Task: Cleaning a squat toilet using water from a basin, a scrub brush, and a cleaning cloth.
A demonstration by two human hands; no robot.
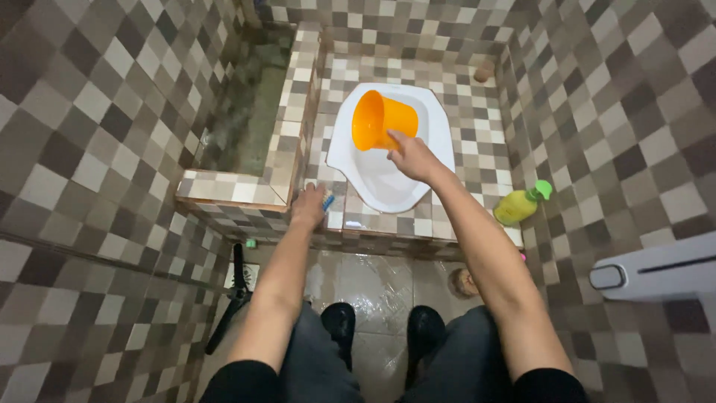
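Two hands, both mine, both occupied.

1. Right hand (pixel 412 158): reached far over the pan (pixel 373 179), fingers curled round the near edge of the pail (pixel 382 119) and closed on it. The pail is orange plastic, tipped on its side above the far half of the pan, mouth turned left and towards me. No water shows leaving it (too small to tell whether any is left inside).

2. Left hand (pixel 309 207): resting on the tiled ledge (pixel 388 222) at the near left corner of the pan, fingers folded tight around a small brush (pixel 327 200). Only its blue end shows past my knuckles.

3. Pan: white, set flush in the raised tiled step, wet and glossy.

4. Tank (pixel 246 112): tiled trough, left of the pan, greenish inside.

5. Bottle (pixel 520 203): yellow with a green pump top, on the step to the right, well apart from both hands.

6. Floor, near: wet tiles, my two black shoes (pixel 339 321), a round drain (pixel 464 282) to the right, a dark long-handled tool (pixel 237 283) leaning at left.

Step in hand, as I judge it: the pail is at the tipping stage over the pan, with the brush held ready but not yet on the porcelain. A next move would call for a steady wrist on the pail, so any water lands inside the pan, and for firm footing on the wet floor.
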